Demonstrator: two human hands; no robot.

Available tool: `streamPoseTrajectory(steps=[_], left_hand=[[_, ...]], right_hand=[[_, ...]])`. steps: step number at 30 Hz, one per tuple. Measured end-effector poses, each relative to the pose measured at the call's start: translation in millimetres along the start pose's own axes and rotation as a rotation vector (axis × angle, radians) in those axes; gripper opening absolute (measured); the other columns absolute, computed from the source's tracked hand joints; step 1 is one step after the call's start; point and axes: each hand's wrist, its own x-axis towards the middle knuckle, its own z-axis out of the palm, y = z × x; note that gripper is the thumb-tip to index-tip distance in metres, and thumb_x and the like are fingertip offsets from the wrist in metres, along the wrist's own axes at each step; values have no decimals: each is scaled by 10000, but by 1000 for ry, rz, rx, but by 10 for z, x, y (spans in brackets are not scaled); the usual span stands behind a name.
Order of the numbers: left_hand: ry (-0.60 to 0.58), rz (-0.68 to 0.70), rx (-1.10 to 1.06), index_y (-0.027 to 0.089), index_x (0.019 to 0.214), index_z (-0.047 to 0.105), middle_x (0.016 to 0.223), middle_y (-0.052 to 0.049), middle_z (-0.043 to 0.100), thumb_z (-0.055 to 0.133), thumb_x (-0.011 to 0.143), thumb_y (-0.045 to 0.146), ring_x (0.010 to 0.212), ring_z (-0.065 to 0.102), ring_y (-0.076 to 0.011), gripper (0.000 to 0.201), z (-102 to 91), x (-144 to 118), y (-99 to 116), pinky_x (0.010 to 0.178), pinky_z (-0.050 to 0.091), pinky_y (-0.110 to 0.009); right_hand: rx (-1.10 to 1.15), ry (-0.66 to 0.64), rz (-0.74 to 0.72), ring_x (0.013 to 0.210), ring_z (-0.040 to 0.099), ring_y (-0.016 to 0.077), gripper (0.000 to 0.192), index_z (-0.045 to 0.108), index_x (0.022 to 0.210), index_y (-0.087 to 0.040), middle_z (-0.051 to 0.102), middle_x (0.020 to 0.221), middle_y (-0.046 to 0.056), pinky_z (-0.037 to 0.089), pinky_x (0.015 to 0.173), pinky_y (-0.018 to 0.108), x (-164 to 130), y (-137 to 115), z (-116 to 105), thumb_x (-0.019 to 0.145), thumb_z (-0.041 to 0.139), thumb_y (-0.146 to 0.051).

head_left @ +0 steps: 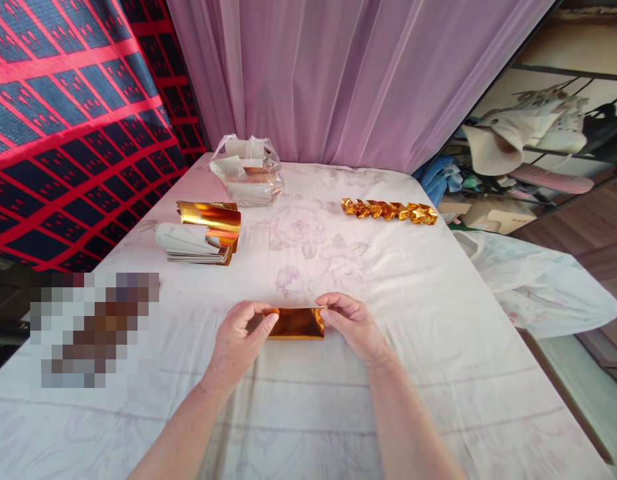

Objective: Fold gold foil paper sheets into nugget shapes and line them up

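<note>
Both hands are closed on one gold foil sheet [295, 323], which lies low over the near middle of the white cloth [388, 280] covering the table. The left hand [238, 340] pinches the sheet's left end between thumb and fingers; the right hand [351, 323] pinches the right end the same way. The sheet appears folded into a narrow strip, long side running left to right, its shiny face up. Whether it rests on the cloth or is lifted just clear cannot be told.

Surroundings: a stack of foil [203, 233] sits well to the left and farther back, its top sheets curling upward. Behind it, near the table's far edge, stands a clear plastic bag [248, 170] with more sheets inside. A row of folded gold pieces [388, 211] lies in a line at the far right, well apart from the hands. A pixelated patch covers the near left of the table. A pink curtain [338, 73] hangs behind; a red and blue patterned cloth [78, 120] hangs at left. Shelves with shoes [548, 127] stand at right.

Nothing lies between the hands and the sheet.
</note>
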Motion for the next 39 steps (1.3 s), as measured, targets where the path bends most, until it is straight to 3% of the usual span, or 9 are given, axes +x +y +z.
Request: streamPoseTrajectory(steps=[19, 25, 39], left_hand=[[9, -24, -45, 220, 808, 690, 765, -3, 693, 614, 804, 362, 761, 646, -173, 162, -6, 2, -11, 784, 527, -326], [0, -39, -57, 217, 803, 684, 770, -3, 691, 617, 797, 355, 787, 644, -173, 154, -12, 0, -11, 789, 519, -317], [8, -61, -80, 209, 808, 692, 794, -17, 694, 613, 788, 366, 778, 637, -172, 177, -12, -5, 6, 790, 509, -313]], right_hand=[[-36, -52, 83, 566, 516, 93, 291, 657, 845, -205, 585, 670, -32, 434, 559, 243, 28, -5, -13, 748, 731, -469], [-40, -38, 70, 535, 510, 97, 321, 605, 764, -202, 558, 596, -41, 425, 547, 245, 27, 9, -8, 748, 733, -496], [-103, -25, 10, 523, 516, 105, 360, 595, 766, -202, 552, 575, -34, 421, 524, 244, 38, 93, -13, 793, 670, -554]])
